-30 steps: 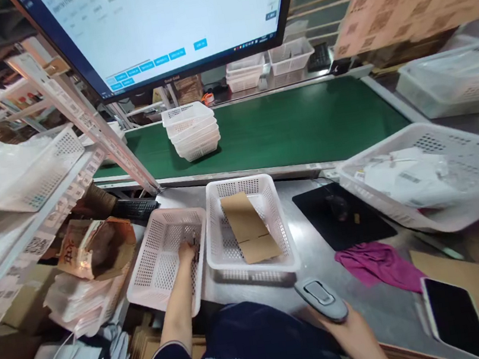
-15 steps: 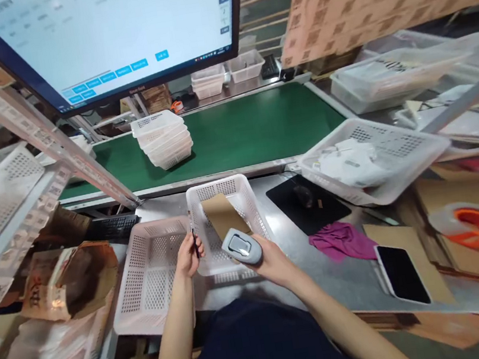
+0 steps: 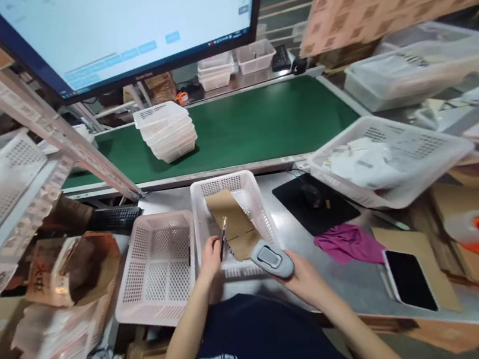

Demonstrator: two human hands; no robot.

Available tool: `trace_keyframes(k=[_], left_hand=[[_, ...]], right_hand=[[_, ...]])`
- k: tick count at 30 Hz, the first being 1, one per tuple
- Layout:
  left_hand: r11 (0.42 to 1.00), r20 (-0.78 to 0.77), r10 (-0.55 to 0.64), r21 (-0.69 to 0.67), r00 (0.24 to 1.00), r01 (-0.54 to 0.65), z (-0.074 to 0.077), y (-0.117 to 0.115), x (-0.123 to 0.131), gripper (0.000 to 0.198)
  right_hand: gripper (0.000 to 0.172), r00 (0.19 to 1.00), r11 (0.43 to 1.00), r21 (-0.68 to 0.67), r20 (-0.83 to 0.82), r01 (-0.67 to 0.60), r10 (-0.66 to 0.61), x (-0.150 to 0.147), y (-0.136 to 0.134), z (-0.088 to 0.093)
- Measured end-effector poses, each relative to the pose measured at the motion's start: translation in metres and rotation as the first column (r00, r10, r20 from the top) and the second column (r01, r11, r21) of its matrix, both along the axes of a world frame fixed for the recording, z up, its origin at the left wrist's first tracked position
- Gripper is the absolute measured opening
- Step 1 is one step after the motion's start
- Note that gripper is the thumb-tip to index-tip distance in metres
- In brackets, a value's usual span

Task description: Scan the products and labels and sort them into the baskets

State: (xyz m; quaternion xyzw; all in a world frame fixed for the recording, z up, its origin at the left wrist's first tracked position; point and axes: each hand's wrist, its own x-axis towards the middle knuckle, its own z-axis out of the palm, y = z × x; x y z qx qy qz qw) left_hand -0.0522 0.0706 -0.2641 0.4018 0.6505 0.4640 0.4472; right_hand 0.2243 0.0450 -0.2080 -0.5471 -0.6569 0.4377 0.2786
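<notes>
My left hand [image 3: 211,258] is closed around a thin dark stick-like item [image 3: 223,237] and holds it over the near end of the white basket [image 3: 255,201]. A flat brown cardboard piece [image 3: 233,223] lies inside that basket. My right hand [image 3: 305,279] grips a grey handheld scanner [image 3: 272,258] just in front of the basket's near rim. A pale pink basket [image 3: 158,266] stands beside my left hand, to its left.
A green conveyor belt [image 3: 258,122] carries a stack of white baskets [image 3: 166,131]. A large monitor [image 3: 117,24] hangs above. To the right are a basket of white packets [image 3: 393,156], a black mouse pad [image 3: 315,203], a magenta cloth [image 3: 350,242], a phone [image 3: 410,279].
My left hand left the pink basket with the thin item and moved over the white basket. My right hand brought the scanner up from the table edge to the basket's near rim.
</notes>
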Motion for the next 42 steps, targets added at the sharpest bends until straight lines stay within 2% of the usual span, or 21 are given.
trace_keyframes(k=[3,5,8,10,12,15,18,21,23,25,27,30,33,36,40,42], left_hand=[[0.989,-0.229,0.145,0.033,0.963,-0.141,-0.001,0.001,-0.027,0.025],[0.973,-0.35,0.21,-0.02,0.913,-0.231,-0.003,0.005,-0.056,0.029],[0.931,-0.446,0.199,-0.191,0.873,-0.31,-0.014,0.013,-0.095,0.017],[0.903,-0.46,0.149,-0.297,0.875,-0.309,-0.027,0.014,-0.108,0.006],[0.888,-0.454,0.111,-0.354,0.884,-0.293,-0.039,0.013,-0.11,0.021],[0.901,-0.446,0.126,-0.322,0.886,-0.29,-0.048,0.008,-0.108,0.032],[0.922,-0.45,0.196,-0.219,0.871,-0.321,-0.041,0.008,-0.113,0.029],[0.937,-0.438,0.263,-0.096,0.859,-0.336,-0.023,0.011,-0.12,0.017],[0.951,-0.398,0.275,-0.019,0.875,-0.307,-0.009,0.012,-0.117,0.01],[0.965,-0.298,0.26,0.052,0.919,-0.257,0.004,0.012,-0.103,0.012],[0.969,-0.147,0.231,0.12,0.962,-0.215,0.014,0.009,-0.081,0.027],[0.966,0.013,0.192,0.172,0.981,-0.192,0.025,0.007,-0.047,0.048],[0.97,0.006,0.174,0.17,0.985,-0.173,0.029,0.009,-0.022,0.041],[0.981,-0.033,0.117,0.162,0.993,-0.11,0.03,0.014,-0.008,0.032],[0.988,-0.055,0.036,0.149,0.998,-0.027,0.027,0.017,0.003,0.036],[0.99,-0.087,0.035,0.137,0.996,-0.023,0.019,0.015,0.006,0.041]], right_hand=[[0.051,0.995,0.988,-0.12,-0.026,0.092,-0.096,0.019,-0.027,-0.029],[0.055,0.989,0.974,-0.182,-0.026,0.138,-0.145,0.027,-0.043,-0.044],[0.059,0.981,0.952,-0.243,-0.021,0.184,-0.195,0.031,-0.059,-0.057],[0.057,0.98,0.95,-0.25,-0.016,0.188,-0.198,0.027,-0.062,-0.061],[0.051,0.985,0.961,-0.223,-0.014,0.166,-0.173,0.021,-0.06,-0.059],[0.041,0.995,0.985,-0.148,-0.032,0.092,-0.098,0.009,-0.05,-0.048],[0.035,0.999,0.998,-0.067,-0.045,-0.001,-0.002,-0.004,-0.036,-0.029],[0.031,0.994,0.994,0.022,-0.006,-0.11,0.11,-0.018,-0.019,-0.007],[0.026,0.986,0.984,0.067,0.02,-0.166,0.165,-0.029,-0.005,0.009],[0.029,0.98,0.975,0.098,0.037,-0.198,0.195,-0.042,0.008,0.025],[0.037,0.97,0.965,0.124,0.102,-0.232,0.22,-0.054,0.021,0.04],[0.044,0.939,0.954,0.123,0.249,-0.273,0.237,-0.069,0.036,0.055],[0.041,0.926,0.958,0.096,0.301,-0.269,0.23,-0.075,0.043,0.056],[0.039,0.928,0.964,0.077,0.302,-0.253,0.22,-0.071,0.044,0.05],[0.034,0.935,0.973,0.076,0.301,-0.22,0.188,-0.06,0.043,0.046],[0.032,0.936,0.974,0.097,0.312,-0.202,0.163,-0.054,0.04,0.043]])
